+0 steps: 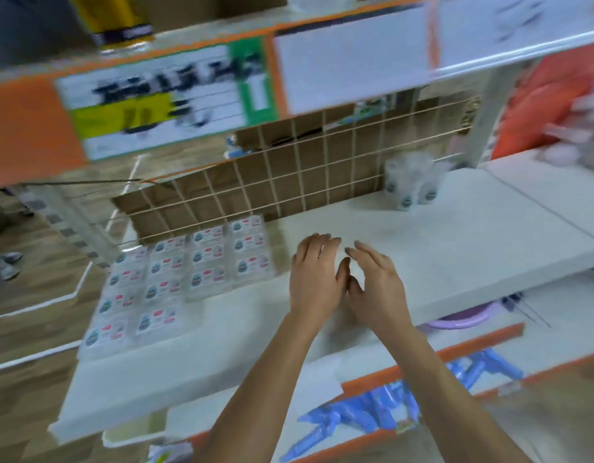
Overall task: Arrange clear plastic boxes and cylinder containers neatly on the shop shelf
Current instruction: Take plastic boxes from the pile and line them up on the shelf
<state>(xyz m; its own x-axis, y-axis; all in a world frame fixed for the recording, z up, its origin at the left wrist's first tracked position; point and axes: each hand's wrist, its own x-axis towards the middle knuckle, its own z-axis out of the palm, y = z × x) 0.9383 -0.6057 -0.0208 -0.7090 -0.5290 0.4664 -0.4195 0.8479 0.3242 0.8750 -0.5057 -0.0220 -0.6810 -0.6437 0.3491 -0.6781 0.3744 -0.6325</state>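
Observation:
Several clear plastic boxes [195, 272] with small labels lie in rows on the left part of the white shelf [456, 248]. A cluster of clear cylinder containers [409, 182] stands at the back right of the same shelf, against the wire grid. My left hand [317, 279] and my right hand [377, 285] hover side by side over the bare middle of the shelf, just right of the boxes. Both hands hold nothing, their fingers relaxed and slightly spread, thumbs nearly touching. The frame is motion-blurred.
A wire grid [289, 182] with brown cardboard behind it backs the shelf. An upper shelf edge with price signs [162, 98] hangs overhead. Below are blue items [389, 409] and a purple basin [456, 320]. White packages [583, 138] sit at the far right.

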